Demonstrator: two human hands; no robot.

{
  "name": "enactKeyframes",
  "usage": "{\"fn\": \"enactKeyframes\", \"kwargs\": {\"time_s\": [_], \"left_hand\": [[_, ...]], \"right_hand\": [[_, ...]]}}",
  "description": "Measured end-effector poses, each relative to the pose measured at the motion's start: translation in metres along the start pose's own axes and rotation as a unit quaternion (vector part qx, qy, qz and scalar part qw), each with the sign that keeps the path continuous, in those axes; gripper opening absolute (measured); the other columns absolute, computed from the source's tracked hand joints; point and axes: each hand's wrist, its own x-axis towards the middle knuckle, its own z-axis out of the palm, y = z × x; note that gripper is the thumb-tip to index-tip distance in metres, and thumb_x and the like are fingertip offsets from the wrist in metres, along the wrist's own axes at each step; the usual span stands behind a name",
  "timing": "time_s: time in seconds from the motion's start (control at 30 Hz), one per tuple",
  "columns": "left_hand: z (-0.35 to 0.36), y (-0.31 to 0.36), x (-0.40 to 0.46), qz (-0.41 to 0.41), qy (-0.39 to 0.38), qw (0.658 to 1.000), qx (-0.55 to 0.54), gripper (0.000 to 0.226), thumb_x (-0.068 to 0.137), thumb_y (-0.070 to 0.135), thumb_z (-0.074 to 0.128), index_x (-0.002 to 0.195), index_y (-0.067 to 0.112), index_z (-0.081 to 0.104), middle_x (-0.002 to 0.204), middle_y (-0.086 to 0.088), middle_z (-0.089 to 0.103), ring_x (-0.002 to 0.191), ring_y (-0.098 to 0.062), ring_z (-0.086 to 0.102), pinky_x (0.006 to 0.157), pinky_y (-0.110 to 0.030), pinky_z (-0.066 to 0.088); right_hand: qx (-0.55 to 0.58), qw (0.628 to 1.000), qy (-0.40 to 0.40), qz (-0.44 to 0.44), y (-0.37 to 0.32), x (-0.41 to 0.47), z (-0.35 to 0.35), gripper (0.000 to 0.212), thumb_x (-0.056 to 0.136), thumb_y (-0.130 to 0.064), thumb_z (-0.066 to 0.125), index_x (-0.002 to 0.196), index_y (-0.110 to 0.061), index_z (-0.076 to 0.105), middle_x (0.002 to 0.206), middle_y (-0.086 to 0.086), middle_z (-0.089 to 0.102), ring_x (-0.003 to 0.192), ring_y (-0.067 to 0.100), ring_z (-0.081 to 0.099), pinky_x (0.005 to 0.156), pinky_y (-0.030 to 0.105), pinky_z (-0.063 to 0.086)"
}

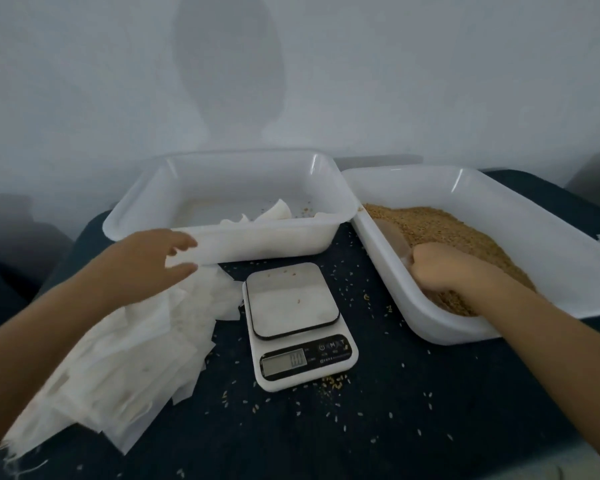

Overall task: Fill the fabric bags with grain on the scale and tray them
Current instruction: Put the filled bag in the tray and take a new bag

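Note:
A white digital scale (293, 303) stands on the dark cloth in the middle, its platform bare but for a few grains. To its left lies a loose pile of empty white fabric bags (129, 351). My left hand (149, 263) hovers over the pile's far end, fingers spread and holding nothing, close to the front wall of the left white tray (257, 242). That tray holds some white fabric bags (276, 213). The right white tray (440, 327) is heaped with brown grain (444, 225). In it my right hand (440, 268) grips the handle of a translucent scoop (394, 237) dug into the grain.
Spilled grains (333, 381) are scattered over the dark cloth around the scale and towards the front. A pale wall rises right behind both trays. The table's left edge falls away beside the bag pile.

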Motion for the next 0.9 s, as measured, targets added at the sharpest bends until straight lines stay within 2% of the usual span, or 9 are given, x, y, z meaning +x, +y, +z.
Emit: {"fn": "enactKeyframes", "kwargs": {"time_s": [0.1,0.2,0.27,0.37,0.5,0.63,0.73,0.83,0.9], "left_hand": [[0.013,-0.013,-0.035,-0.036,-0.057,0.992,0.106,0.046,0.086,0.046,0.057,0.128,0.031,0.049,0.135,0.011,0.046,0.121,-0.009,0.044,0.1,-0.024,0.031],[0.025,-0.018,-0.058,-0.064,-0.113,0.983,0.128,0.046,0.087,0.053,0.053,0.129,0.036,0.045,0.137,0.016,0.041,0.124,-0.007,0.039,0.105,-0.025,0.028],[0.032,-0.017,-0.064,-0.061,-0.11,0.984,0.128,0.043,0.087,0.052,0.052,0.127,0.036,0.047,0.135,0.017,0.043,0.122,-0.006,0.04,0.105,-0.025,0.031],[0.037,-0.013,-0.065,-0.045,-0.078,0.989,0.121,0.031,0.09,0.043,0.052,0.119,0.034,0.054,0.127,0.015,0.048,0.117,-0.008,0.044,0.101,-0.028,0.037],[0.035,-0.01,-0.069,-0.011,-0.066,0.992,0.103,0.009,0.088,0.039,0.056,0.094,0.033,0.059,0.107,0.015,0.053,0.103,-0.007,0.049,0.091,-0.024,0.041],[0.027,-0.018,-0.079,-0.018,-0.105,0.992,0.072,0.031,0.08,0.043,0.067,0.107,0.036,0.055,0.107,0.017,0.048,0.098,-0.004,0.047,0.086,-0.018,0.038],[0.026,-0.024,-0.086,-0.029,-0.126,0.99,0.062,0.032,0.078,0.038,0.07,0.106,0.035,0.054,0.103,0.016,0.047,0.089,-0.002,0.048,0.076,-0.014,0.038],[0.031,-0.026,-0.089,-0.037,-0.112,0.991,0.066,0.021,0.083,0.033,0.064,0.102,0.032,0.055,0.098,0.014,0.047,0.085,-0.003,0.047,0.067,-0.013,0.034],[0.034,-0.027,-0.092,-0.033,-0.086,0.993,0.071,0.015,0.087,0.033,0.057,0.102,0.03,0.058,0.098,0.014,0.049,0.086,-0.004,0.049,0.072,-0.015,0.037]], "right_hand": [[0.004,0.998,0.057,-0.017,-0.004,-0.014,-0.018,0.025,0.095,-0.028,0.051,0.087,-0.008,0.063,0.084,0.007,0.064,0.069,0.017,0.057,0.057,0.026,0.043],[0.078,0.976,0.183,-0.089,-0.029,-0.036,-0.037,0.03,0.093,-0.03,0.052,0.109,-0.007,0.064,0.105,0.006,0.066,0.089,0.021,0.062,0.072,0.031,0.048],[0.156,0.947,0.219,-0.178,-0.062,-0.052,-0.039,0.032,0.092,-0.031,0.054,0.118,-0.015,0.062,0.111,-0.001,0.065,0.097,0.02,0.062,0.077,0.028,0.046],[0.175,0.927,0.142,-0.3,-0.116,-0.072,-0.023,0.03,0.091,-0.034,0.056,0.119,-0.025,0.063,0.105,-0.007,0.063,0.085,0.009,0.059,0.07,0.023,0.042],[0.082,0.924,0.027,-0.373,-0.176,-0.071,0.018,0.03,0.092,-0.03,0.058,0.115,-0.013,0.067,0.115,0.004,0.067,0.101,0.019,0.06,0.089,0.031,0.048],[0.055,0.914,-0.067,-0.397,-0.212,-0.063,0.055,0.044,0.088,-0.036,0.064,0.126,-0.014,0.061,0.123,0.001,0.063,0.102,0.014,0.057,0.085,0.027,0.043],[0.076,0.913,-0.114,-0.385,-0.235,-0.062,0.08,0.052,0.084,-0.039,0.07,0.128,-0.014,0.058,0.122,0.002,0.061,0.11,0.02,0.057,0.092,0.029,0.045],[0.129,0.919,-0.122,-0.353,-0.251,-0.061,0.096,0.041,0.084,-0.033,0.072,0.118,-0.011,0.064,0.12,0.006,0.062,0.108,0.023,0.058,0.094,0.032,0.047],[0.162,0.917,-0.108,-0.349,-0.253,-0.058,0.097,0.03,0.085,-0.026,0.071,0.111,-0.011,0.069,0.117,0.006,0.065,0.106,0.022,0.059,0.086,0.026,0.045]]}}
